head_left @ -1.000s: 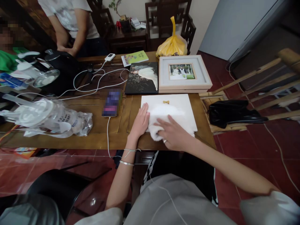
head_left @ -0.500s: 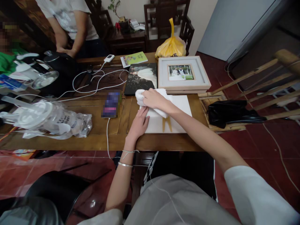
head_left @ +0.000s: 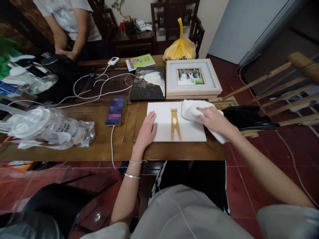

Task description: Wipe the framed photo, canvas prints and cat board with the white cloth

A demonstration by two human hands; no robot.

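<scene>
Wooden table (head_left: 74, 146) fills our view, its left end cut off. Our left hand (head_left: 147, 129) lies flat and open on the near-left edge of the white album (head_left: 161, 116). Our right hand (head_left: 214, 119) closes its grip over a white cloth (head_left: 190, 109) at the album's right corner. Farther off, the phone (head_left: 115, 110) is blurred, and a knotted yellow bag (head_left: 179, 48) hides its contents.

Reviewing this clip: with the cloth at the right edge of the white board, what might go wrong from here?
The right hand presses the white cloth at the right edge of the white board, close to the framed photo; a wide stroke may nudge it. The left hand only lies flat on the board, so it may slide. The phone and its cable lie just left.
</scene>
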